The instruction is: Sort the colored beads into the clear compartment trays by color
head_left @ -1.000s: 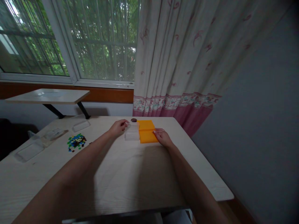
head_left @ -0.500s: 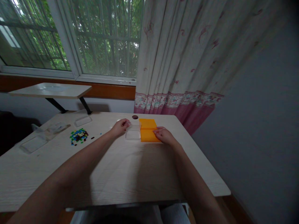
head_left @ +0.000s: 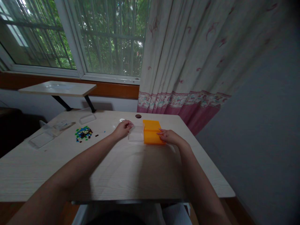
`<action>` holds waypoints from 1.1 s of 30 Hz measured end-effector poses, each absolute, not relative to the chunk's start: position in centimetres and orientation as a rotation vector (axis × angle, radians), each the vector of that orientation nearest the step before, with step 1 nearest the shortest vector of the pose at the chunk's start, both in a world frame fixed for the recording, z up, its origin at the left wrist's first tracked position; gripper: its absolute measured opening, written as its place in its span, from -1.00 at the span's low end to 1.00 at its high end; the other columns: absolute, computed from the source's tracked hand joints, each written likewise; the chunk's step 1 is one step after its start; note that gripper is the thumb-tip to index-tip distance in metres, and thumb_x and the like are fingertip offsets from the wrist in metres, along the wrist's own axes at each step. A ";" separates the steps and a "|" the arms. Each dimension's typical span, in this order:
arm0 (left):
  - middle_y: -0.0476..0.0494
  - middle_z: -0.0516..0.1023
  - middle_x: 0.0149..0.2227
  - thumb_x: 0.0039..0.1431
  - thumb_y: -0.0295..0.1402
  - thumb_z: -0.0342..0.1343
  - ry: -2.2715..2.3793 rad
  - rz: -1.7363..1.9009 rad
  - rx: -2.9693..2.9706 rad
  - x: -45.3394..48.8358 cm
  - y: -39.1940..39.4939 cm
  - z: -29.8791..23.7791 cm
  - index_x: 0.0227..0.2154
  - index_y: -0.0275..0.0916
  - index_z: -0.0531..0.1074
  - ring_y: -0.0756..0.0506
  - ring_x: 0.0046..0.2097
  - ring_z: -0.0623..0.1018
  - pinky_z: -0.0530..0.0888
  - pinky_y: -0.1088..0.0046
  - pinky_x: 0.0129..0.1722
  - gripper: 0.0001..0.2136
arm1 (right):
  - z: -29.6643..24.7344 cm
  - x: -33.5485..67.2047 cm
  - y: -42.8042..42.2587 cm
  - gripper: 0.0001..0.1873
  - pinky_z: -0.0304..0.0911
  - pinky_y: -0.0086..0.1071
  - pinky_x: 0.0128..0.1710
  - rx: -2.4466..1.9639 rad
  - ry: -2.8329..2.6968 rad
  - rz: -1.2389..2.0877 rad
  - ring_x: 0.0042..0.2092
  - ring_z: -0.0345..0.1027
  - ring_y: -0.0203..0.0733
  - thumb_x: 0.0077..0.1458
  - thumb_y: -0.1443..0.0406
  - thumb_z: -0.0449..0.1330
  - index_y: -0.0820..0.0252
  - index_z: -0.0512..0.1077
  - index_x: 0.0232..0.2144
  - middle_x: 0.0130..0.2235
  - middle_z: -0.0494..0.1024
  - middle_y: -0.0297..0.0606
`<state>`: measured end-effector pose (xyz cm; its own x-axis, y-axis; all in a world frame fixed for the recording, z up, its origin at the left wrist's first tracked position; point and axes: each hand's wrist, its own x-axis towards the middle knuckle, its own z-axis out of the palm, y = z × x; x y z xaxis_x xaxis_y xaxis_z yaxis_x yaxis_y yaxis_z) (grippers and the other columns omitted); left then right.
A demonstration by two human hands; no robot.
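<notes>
Two orange flat boxes (head_left: 152, 133) lie side by side on the far part of the wooden table (head_left: 122, 168). Left of them sit clear plastic trays (head_left: 136, 137). My left hand (head_left: 123, 128) has its fingers curled and pinched at the far left corner of the clear trays. My right hand (head_left: 170, 137) rests with fingers closed against the right edge of the nearer orange box.
A heap of small coloured beads (head_left: 83, 133) lies to the left, with clear lids (head_left: 41, 139) and a clear tray (head_left: 87, 118) beyond it. A small round hole (head_left: 138, 116) is in the table's back edge. A curtain (head_left: 192, 56) and a side shelf (head_left: 58, 88) stand behind.
The view has shifted slightly to the right and down. Both hands stay at the trays and orange boxes, barely moved.
</notes>
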<state>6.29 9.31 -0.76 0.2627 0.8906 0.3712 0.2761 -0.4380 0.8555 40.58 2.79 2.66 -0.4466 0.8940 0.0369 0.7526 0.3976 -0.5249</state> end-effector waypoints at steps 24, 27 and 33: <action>-0.23 0.44 -0.13 0.28 -0.31 -0.10 1.948 0.730 2.507 -6.6 8.4 3.2 -0.09 -0.27 0.48 -0.10 -0.18 0.47 0.42 0.40 -0.12 -0.69 | 2.3 40.8 2.9 -0.51 0.24 -0.28 -0.16 -1.509 -2.005 -0.163 -0.29 0.43 -0.12 0.26 0.09 -0.01 0.13 0.56 -0.53 -0.41 0.61 -0.18; -0.32 0.48 -0.13 0.19 -0.35 -0.03 2.134 0.569 2.509 -11.2 9.6 4.2 -0.16 -0.31 0.51 -0.26 -0.02 0.42 0.36 0.22 0.00 -0.72 | 1.1 41.5 3.1 -0.47 0.23 -0.28 -0.21 -1.556 -1.882 -0.197 -0.30 0.41 -0.10 0.27 0.06 -0.04 0.15 0.55 -0.54 -0.44 0.59 -0.15; -0.47 0.49 -0.16 0.08 -0.42 -0.02 2.354 0.258 2.453 -15.0 10.8 4.4 -0.34 -0.37 0.52 -0.39 0.01 0.38 0.38 0.08 -0.11 -0.77 | -0.1 42.3 3.6 -0.45 0.23 -0.26 -0.16 -1.603 -1.716 -0.235 -0.29 0.42 -0.09 0.29 0.04 -0.07 0.14 0.54 -0.54 -0.41 0.61 -0.15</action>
